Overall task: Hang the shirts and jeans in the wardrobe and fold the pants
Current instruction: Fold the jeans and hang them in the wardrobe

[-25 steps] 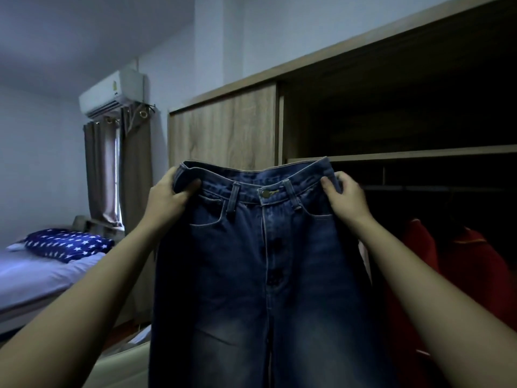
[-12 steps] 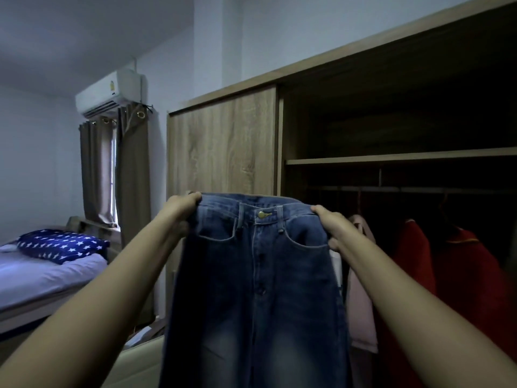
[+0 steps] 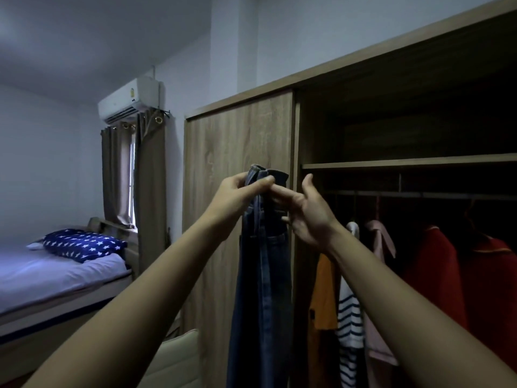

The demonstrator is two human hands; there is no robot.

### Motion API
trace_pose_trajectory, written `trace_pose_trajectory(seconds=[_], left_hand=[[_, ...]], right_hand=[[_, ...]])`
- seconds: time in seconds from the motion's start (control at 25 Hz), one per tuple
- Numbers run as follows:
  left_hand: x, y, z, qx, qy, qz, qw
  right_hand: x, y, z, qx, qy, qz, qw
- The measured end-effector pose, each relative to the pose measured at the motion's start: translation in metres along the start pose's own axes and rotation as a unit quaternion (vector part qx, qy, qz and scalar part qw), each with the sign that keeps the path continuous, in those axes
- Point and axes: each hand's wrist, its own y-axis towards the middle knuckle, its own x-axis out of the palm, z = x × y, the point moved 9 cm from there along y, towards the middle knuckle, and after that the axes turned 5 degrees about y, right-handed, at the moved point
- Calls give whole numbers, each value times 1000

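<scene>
The room is a dim bedroom, and its main piece is a wooden wardrobe (image 3: 237, 163), one part covered by its door and the other part open. Nearest, in front of the door's edge, the jeans (image 3: 263, 275) hang straight down, doubled lengthwise so that the waistband makes one narrow bundle. I judge this makes them slim enough to go over a hanger or the rail. The left hand (image 3: 240, 191) pinches the top of this bundle firmly, thumb over fingers, and carries the weight. The right hand (image 3: 310, 217) only touches the denim with stretched fingers, thumb lifted away, not clamped, probably to press the layers together. Inside the open part, under the shelf, a rail (image 3: 419, 195) carries an orange shirt (image 3: 324, 289), a striped top (image 3: 348, 317) and red garments (image 3: 436, 275). Farther, beyond the wardrobe's door side, stand a curtain (image 3: 151, 191) and a bed (image 3: 56, 275).
</scene>
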Motion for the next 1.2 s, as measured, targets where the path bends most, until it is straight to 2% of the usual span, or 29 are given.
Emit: trace_pose_trajectory(seconds=[0.08, 0.12, 0.2, 0.24, 0.36, 0.4, 0.44, 0.52, 0.6, 0.64, 0.72, 0.84, 0.92, 1.04, 1.08, 1.2], left_hand=[[-9, 0, 10, 21, 19, 35, 999], [-16, 1, 13, 6, -7, 78, 997], [-31, 1, 10, -41, -70, 151, 985], [-38, 2, 7, -57, -84, 163, 981], [-49, 4, -7, -91, -92, 128, 983], [-52, 5, -12, -90, -60, 118, 987], [-52, 5, -14, -89, -17, 106, 990], [-53, 9, -17, -51, 140, 113, 982], [-58, 5, -6, -9, 287, 197, 937], [-60, 3, 6, 22, 324, 241, 915], [-58, 3, 29, 75, 329, 282, 898], [-71, 13, 53, 116, 321, 315, 886], [-77, 20, 53, 132, 310, 296, 894], [-74, 20, 50, 163, 275, 278, 906], [-73, 22, 47, 173, 256, 278, 910], [-73, 20, 49, 187, 220, 292, 912]], right_hand=[[7, -3, -6, -74, -27, -35, 996], [3, -3, -10, -133, -67, -19, 989], [-21, -11, -24, -238, -163, 127, 949], [-26, -15, -27, -241, -177, 165, 940], [-20, -5, -29, -194, -251, 145, 937], [-18, -4, -32, -197, -270, 163, 928], [-16, -7, -36, -210, -285, 191, 916], [-14, -12, -36, -221, -299, 243, 896], [-17, -13, -34, -211, -296, 234, 902], [-20, -13, -34, -211, -283, 209, 912], [-29, -20, -24, -205, -274, 142, 929], [-50, -49, 57, -92, -343, 46, 934], [-70, -79, 105, -54, -372, 53, 925], [-92, -105, 97, -95, -367, 137, 915], [-93, -108, 87, -109, -358, 143, 916], [-87, -103, 86, -76, -304, 79, 946]])
